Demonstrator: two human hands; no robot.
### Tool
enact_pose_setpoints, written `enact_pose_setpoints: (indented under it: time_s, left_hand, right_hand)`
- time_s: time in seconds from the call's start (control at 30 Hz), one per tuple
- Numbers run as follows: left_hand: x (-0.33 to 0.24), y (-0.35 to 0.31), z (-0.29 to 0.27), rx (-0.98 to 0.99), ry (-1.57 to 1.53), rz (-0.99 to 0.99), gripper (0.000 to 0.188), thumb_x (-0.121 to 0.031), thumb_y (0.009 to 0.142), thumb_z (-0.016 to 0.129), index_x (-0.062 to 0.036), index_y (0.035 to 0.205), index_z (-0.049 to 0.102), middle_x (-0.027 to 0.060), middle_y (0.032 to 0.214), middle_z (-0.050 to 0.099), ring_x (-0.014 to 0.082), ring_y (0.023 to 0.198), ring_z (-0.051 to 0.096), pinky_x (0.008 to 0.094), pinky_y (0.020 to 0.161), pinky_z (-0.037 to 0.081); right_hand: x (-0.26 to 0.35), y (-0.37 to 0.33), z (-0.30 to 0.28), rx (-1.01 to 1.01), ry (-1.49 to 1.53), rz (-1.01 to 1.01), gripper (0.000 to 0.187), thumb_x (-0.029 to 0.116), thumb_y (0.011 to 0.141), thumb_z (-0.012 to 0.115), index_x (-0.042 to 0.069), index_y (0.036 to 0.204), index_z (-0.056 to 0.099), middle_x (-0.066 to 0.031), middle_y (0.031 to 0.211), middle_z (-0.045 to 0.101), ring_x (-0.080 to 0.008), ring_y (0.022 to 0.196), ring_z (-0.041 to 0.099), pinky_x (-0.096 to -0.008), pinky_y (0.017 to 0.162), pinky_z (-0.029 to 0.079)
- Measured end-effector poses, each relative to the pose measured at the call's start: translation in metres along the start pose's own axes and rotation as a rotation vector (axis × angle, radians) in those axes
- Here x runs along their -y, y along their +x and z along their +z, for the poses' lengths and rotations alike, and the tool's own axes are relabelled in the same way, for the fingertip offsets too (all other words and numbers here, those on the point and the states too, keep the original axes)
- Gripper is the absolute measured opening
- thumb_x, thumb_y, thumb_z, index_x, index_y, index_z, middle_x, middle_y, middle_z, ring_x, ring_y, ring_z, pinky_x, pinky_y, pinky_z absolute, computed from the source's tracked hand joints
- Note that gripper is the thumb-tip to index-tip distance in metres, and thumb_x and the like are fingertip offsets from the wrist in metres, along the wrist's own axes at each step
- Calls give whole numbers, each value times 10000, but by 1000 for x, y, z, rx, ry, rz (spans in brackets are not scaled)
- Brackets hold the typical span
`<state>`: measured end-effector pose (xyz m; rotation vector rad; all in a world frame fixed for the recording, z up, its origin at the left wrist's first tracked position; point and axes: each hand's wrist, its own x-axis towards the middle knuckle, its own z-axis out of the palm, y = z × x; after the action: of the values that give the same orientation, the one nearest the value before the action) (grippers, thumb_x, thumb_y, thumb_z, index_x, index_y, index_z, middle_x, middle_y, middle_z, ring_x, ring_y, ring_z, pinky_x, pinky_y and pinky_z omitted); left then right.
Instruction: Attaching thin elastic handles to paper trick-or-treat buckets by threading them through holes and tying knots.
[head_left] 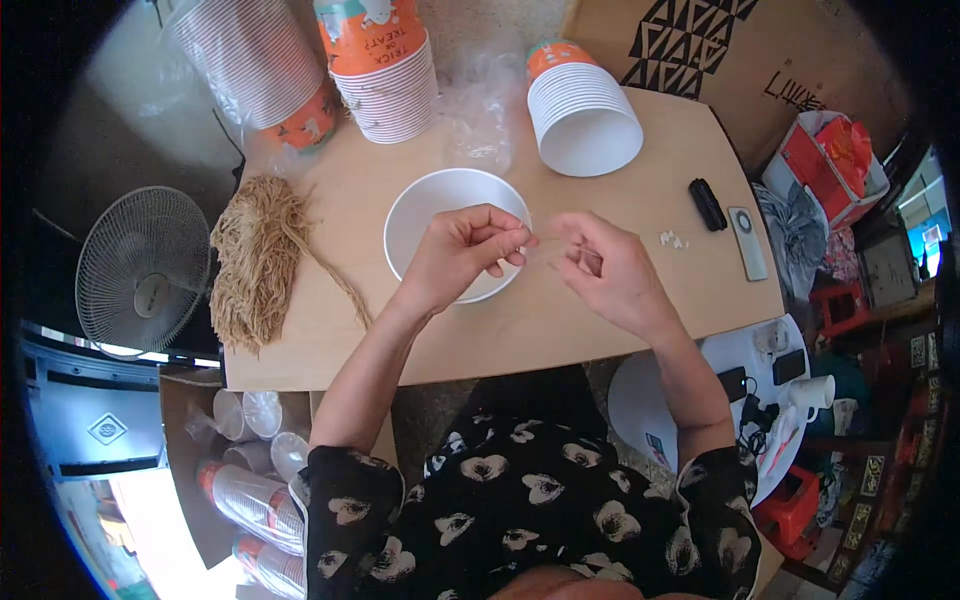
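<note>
My left hand (468, 250) is closed in a pinch above a white paper bucket (410, 235) that stands open side up. Across from it, my right hand (612, 270) also pinches, its fingers slightly blurred. A thin pale strand (548, 240) seems to run between the fingertips of both hands; its exact kind is too fine to make out. On the table's left lies a thick bundle of tan cords (262, 265), one cord trailing toward the front edge. Small white bits (674, 240) are scattered right of my right hand.
Stacks of white and orange paper buckets (385, 95) stand at the back; another stack (590, 130) lies on its side. A black elongated object (707, 205) and a pale handheld device (746, 243) lie right. A fan (145, 270) stands left, a box of buckets (190, 420) below.
</note>
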<state>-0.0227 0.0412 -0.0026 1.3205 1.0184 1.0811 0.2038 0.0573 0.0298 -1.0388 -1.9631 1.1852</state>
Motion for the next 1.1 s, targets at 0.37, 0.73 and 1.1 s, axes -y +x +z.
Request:
enact_pose_setpoints:
  time_s: [0.37,0.73,1.1]
  left_hand:
    - [-16,13,18,319,-66,-139,213,-190,1034,575,23,1029,574,140,1009,708,169,806,725,235,579,548]
    - [-16,14,21,320,-65,-196,137,-92,998,614,45,1005,617,114,878,697,162,778,712,250,666,592]
    - [-9,11,15,338,-81,-132,151,-156,998,632,-5,1013,631,82,908,700,147,801,709,242,687,570]
  right_hand:
    - [18,-10,-23,31,-292,-390,249,15,822,706,44,1067,671,-101,843,585,-289,715,637,-390,633,514]
    - [-1,-10,-33,-18,-593,-491,316,18,798,706,46,1111,677,-105,864,568,-287,740,626,-383,642,513]
    - [-11,-6,-21,-112,-380,-410,185,31,821,728,24,1001,686,-101,812,588,-249,615,605,-371,576,486]
